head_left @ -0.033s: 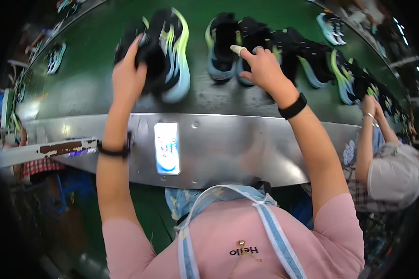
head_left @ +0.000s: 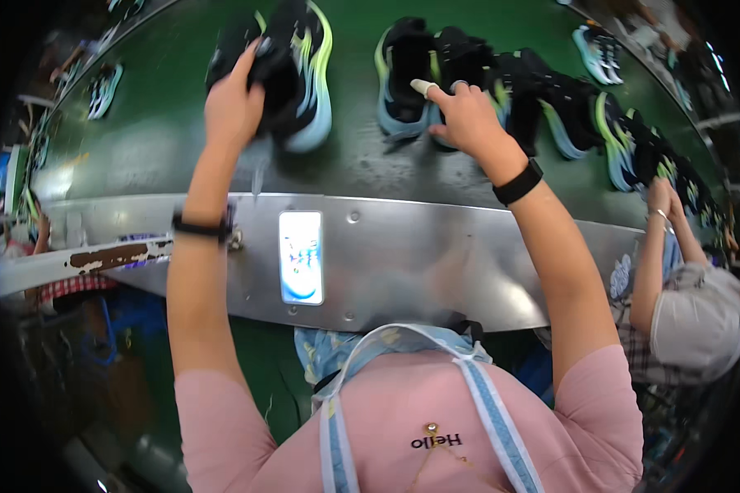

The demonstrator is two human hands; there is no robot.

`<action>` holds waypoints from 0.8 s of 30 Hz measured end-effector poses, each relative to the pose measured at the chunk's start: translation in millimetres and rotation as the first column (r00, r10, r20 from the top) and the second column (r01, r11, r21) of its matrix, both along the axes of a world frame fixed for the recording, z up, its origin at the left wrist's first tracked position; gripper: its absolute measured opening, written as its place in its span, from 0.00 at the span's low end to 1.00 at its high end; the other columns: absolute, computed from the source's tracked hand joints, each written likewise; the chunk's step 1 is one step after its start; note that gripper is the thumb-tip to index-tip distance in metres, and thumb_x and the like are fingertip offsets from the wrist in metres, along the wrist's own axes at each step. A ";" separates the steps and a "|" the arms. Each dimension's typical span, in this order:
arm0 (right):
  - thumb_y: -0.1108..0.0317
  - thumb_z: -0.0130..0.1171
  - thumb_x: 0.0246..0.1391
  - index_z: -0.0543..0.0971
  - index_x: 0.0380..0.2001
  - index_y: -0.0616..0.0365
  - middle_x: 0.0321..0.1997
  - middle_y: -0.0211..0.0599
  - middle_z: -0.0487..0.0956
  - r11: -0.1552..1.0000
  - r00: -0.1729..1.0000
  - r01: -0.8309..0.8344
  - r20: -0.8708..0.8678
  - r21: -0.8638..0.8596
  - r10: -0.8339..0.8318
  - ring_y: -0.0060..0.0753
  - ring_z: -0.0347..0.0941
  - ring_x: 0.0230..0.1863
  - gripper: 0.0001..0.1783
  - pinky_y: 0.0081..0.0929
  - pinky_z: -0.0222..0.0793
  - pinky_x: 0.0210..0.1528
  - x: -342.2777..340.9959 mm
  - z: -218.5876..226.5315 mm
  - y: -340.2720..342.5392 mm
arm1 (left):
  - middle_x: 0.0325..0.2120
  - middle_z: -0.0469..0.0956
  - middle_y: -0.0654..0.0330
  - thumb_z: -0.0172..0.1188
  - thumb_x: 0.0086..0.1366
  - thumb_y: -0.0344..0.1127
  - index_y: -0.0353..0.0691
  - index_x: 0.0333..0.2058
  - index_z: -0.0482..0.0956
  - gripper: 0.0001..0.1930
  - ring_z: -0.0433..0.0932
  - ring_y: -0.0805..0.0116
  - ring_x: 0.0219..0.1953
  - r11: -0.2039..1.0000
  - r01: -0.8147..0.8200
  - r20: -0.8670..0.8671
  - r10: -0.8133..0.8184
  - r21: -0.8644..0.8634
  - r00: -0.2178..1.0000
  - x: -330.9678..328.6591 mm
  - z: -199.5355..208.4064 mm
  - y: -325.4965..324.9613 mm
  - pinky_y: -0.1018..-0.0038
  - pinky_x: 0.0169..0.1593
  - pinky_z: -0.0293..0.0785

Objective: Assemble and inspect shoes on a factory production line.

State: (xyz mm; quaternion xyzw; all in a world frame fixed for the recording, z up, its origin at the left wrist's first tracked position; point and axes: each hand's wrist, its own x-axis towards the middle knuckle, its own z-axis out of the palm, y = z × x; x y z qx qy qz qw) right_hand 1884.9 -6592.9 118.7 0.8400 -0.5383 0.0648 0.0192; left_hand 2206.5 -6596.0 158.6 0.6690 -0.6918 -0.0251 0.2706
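My left hand (head_left: 234, 107) is closed on a pair of black running shoes (head_left: 308, 111) with yellow-green and pale blue soles, at the upper left. The thumb and fingers are around the shoes' inner edges; some fingertips are hidden. At a second, similar pair (head_left: 405, 82), my right hand (head_left: 473, 119) reaches over the right shoe (head_left: 460, 53). Its index finger, wearing a pale finger cot (head_left: 422, 86), points toward the left shoe's opening. The thumb is apart from the fingers, and the other fingertips are partly hidden.
More shoes (head_left: 563, 123) line the green work surface (head_left: 181, 156) to the right. A phone with a lit screen (head_left: 302, 256) lies on the metal ledge (head_left: 419, 263). A chipped white bar (head_left: 82, 261) juts in at left. Another person (head_left: 691, 320) works at right.
My left hand and its pair of shoes have moved a little farther from me. My right hand stays over the second pair, with only a slight shift. The whole view has shifted slightly.
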 end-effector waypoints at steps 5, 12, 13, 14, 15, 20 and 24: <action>0.71 0.57 0.43 0.70 0.43 0.43 0.30 0.47 0.75 0.995 0.998 0.025 0.055 0.100 -0.031 0.52 0.75 0.34 0.21 0.43 0.71 0.34 13.4 -30.9 -28.8 | 0.39 0.77 0.50 0.53 0.56 0.34 0.63 0.57 0.63 0.29 0.75 0.49 0.42 0.934 -0.233 0.284 0.154 0.270 0.946 75.1 -75.1 -76.6 0.60 0.47 0.71; 0.76 0.55 0.39 0.76 0.36 0.52 0.29 0.49 0.77 0.900 0.972 -0.171 0.217 0.401 0.088 0.55 0.72 0.36 0.16 0.42 0.68 0.36 -10.9 12.5 13.1 | 0.43 0.71 0.47 0.63 0.52 0.39 0.36 0.52 0.65 0.30 0.68 0.48 0.43 0.997 0.035 -0.009 -0.034 0.072 0.999 -17.7 -54.0 140.6 0.59 0.48 0.63; 0.75 0.55 0.38 0.75 0.33 0.53 0.28 0.49 0.76 0.874 0.967 -0.211 0.223 0.437 0.122 0.55 0.72 0.35 0.13 0.43 0.68 0.34 -7.3 21.5 34.6 | 0.44 0.68 0.43 0.64 0.50 0.45 0.36 0.56 0.61 0.36 0.67 0.46 0.45 0.957 -0.033 0.041 0.022 0.287 0.999 -23.4 -63.1 177.6 0.57 0.48 0.62; 0.74 0.55 0.38 0.73 0.29 0.54 0.25 0.48 0.76 0.875 0.956 -0.251 0.245 0.414 0.159 0.55 0.72 0.33 0.10 0.44 0.67 0.32 -1.1 29.7 60.9 | 0.45 0.68 0.43 0.67 0.48 0.45 0.36 0.58 0.58 0.42 0.66 0.46 0.47 0.899 -0.094 -0.030 0.118 0.428 0.993 -31.8 -69.0 205.3 0.56 0.51 0.61; 0.73 0.54 0.39 0.73 0.27 0.53 0.23 0.47 0.75 0.866 0.945 -0.303 0.242 0.398 0.219 0.54 0.72 0.30 0.08 0.45 0.67 0.30 2.8 34.5 86.8 | 0.45 0.68 0.43 0.67 0.48 0.45 0.36 0.58 0.58 0.42 0.66 0.46 0.47 0.901 -0.108 -0.028 0.132 0.420 0.991 -41.7 -74.6 220.4 0.56 0.51 0.61; 0.75 0.54 0.37 0.73 0.31 0.52 0.23 0.43 0.70 0.868 0.959 -0.277 0.179 0.412 0.221 0.47 0.72 0.25 0.13 0.39 0.68 0.24 37.0 63.1 211.8 | 0.51 0.59 0.47 0.67 0.46 0.42 0.40 0.59 0.56 0.43 0.59 0.47 0.52 0.906 -0.358 0.025 0.362 0.224 0.932 -58.0 -106.1 241.5 0.53 0.51 0.57; 0.74 0.54 0.39 0.73 0.32 0.52 0.24 0.46 0.70 0.839 0.956 -0.258 0.250 0.479 0.152 0.49 0.71 0.24 0.12 0.39 0.68 0.25 43.7 82.3 277.2 | 0.50 0.59 0.46 0.66 0.45 0.40 0.40 0.60 0.56 0.43 0.58 0.47 0.53 0.928 -0.218 -0.120 0.264 0.303 0.957 -34.7 -75.4 287.8 0.54 0.53 0.52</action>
